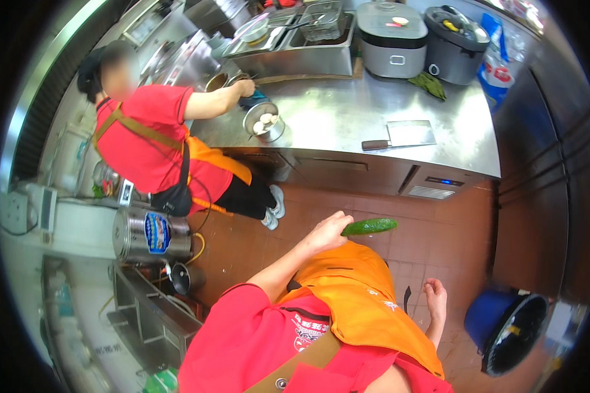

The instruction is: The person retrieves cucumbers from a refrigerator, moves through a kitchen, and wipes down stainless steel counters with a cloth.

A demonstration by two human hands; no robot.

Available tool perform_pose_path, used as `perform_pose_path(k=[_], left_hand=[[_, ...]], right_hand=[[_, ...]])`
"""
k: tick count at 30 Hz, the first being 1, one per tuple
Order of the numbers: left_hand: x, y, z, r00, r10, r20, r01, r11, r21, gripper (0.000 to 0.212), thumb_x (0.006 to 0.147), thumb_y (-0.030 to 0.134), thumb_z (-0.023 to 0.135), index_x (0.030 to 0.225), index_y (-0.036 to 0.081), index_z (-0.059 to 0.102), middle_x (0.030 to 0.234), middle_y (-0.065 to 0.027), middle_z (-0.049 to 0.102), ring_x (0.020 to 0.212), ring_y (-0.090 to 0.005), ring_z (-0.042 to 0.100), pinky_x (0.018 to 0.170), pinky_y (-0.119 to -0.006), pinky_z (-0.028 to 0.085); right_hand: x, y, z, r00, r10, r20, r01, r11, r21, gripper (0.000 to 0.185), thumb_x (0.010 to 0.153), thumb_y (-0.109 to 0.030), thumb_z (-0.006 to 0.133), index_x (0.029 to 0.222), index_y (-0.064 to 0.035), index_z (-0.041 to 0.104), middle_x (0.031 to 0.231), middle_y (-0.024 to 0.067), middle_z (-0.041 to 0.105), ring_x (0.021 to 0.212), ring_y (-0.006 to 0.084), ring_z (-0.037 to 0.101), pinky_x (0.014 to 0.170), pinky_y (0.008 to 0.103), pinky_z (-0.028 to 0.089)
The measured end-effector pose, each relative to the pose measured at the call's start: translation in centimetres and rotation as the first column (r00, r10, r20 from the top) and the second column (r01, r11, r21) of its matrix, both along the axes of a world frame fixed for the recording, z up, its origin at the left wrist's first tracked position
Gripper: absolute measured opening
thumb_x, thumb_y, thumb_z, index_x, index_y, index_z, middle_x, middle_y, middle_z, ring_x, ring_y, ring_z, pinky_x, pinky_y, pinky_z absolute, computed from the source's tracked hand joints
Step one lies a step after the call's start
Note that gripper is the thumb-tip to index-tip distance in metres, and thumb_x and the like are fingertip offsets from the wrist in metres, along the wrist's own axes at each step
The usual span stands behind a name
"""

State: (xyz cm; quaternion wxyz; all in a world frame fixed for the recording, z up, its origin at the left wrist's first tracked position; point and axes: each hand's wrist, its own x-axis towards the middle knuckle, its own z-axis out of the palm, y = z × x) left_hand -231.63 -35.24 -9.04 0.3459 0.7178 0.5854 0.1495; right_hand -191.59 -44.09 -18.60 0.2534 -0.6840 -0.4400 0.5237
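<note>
My left hand is closed around one end of a green cucumber, held over the tiled floor in front of my orange apron. On the other side of the apron, my right hand hangs with its fingers loosely curled and nothing seen in it. Beyond both hands is a stainless steel counter. A cleaver with a dark handle lies near its front edge. Farther left on the counter stands a metal pot holding several pale round pieces.
A co-worker in red stands at the counter's left end. A rice cooker, a grey bin-like container and a green cloth are at the back. An open blue bin stands right; a steel barrel stands left.
</note>
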Motion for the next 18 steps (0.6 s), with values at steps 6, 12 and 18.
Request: perform_pose_path(k=[6,12,18], left_hand=[[-4.1,2.1,1.1,0.969,0.245,-0.039,-0.244,0.969,0.047,0.031,0.071,0.005,0.061,0.102,0.001,0.056,0.096,-0.0196,0.056,0.095,-0.0396,0.056,0.083,-0.043,0.047],[-10.7,5.0,-1.3,0.915,0.401,0.04,-0.401,0.916,-0.004,0.026,0.074,0.007,0.062,0.099,0.002,0.056,0.094,-0.0192,0.057,0.093,-0.0394,0.057,0.081,-0.043,0.047],[-20.2,10.1,-3.1,0.779,0.579,0.242,-0.612,0.785,0.095,0.037,0.078,0.02,0.074,0.107,0.002,0.059,0.098,-0.0183,0.059,0.095,-0.0361,0.058,0.081,-0.042,0.047]], right_hand=[[-2.0,7.7,-1.9,0.982,0.179,0.052,-0.18,0.984,0.01,0.021,0.09,-0.01,0.058,0.107,0.001,0.062,0.089,0.0067,0.067,0.082,0.0141,0.063,0.074,0.0279,0.05],[-9.9,15.0,-2.3,0.932,0.361,0.015,-0.361,0.933,-0.004,0.018,0.091,-0.01,0.058,0.105,0.0008,0.062,0.088,0.0063,0.066,0.082,0.0141,0.062,0.075,0.0281,0.049],[-17.9,22.0,-0.1,0.948,0.313,-0.056,-0.317,0.946,-0.076,0.02,0.092,-0.007,0.055,0.11,0.0005,0.059,0.092,0.0062,0.065,0.082,0.0143,0.061,0.075,0.0267,0.049]])
